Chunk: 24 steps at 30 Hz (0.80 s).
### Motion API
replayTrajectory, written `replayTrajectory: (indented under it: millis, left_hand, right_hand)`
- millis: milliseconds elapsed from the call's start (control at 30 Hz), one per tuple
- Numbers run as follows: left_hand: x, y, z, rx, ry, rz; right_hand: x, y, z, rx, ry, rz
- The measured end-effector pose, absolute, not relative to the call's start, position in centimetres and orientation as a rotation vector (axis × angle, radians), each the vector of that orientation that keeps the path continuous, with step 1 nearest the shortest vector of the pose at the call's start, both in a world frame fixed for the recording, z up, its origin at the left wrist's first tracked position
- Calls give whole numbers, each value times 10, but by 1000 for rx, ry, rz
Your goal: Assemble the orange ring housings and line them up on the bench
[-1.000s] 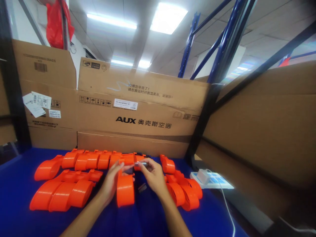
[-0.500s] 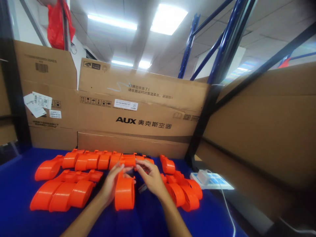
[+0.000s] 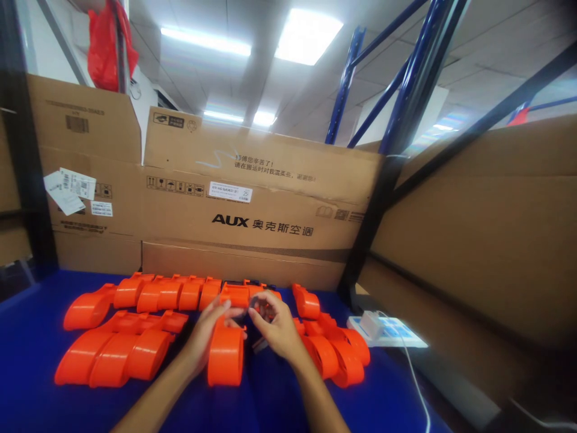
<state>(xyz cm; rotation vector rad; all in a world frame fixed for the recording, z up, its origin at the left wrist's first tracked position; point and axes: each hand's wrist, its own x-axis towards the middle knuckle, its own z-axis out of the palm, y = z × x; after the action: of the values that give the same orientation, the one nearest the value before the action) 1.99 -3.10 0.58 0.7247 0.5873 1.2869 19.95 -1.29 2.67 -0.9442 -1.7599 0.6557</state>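
— What have I got in hand here?

— My left hand (image 3: 205, 334) is wrapped round an orange plastic housing (image 3: 225, 355) standing on edge on the blue counter (image 3: 31, 361), mid-front between the two piles. My right hand (image 3: 277, 328) is pinched on something small at the housing's far end; I cannot tell what it is.

— How will it handle?

— I judge it light and stiff, a hollow moulded shell, glossy and so a bit slippery. I'd hold the broad curved sides, not the thin tab end.

— Around it?

— More orange housings (image 3: 148, 293) left and right, a cardboard box (image 3: 252, 198) behind.
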Motion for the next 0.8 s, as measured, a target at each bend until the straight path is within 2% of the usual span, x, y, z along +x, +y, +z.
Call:
replayTrajectory:
  millis: [400, 800]
  left_hand:
    - [19, -27, -1, 858, 720, 1375]
    - [19, -32, 4, 961, 755, 1343]
  right_hand:
    - [205, -9, 30, -769, -1378, 866]
    - [201, -11, 34, -755, -1420, 915]
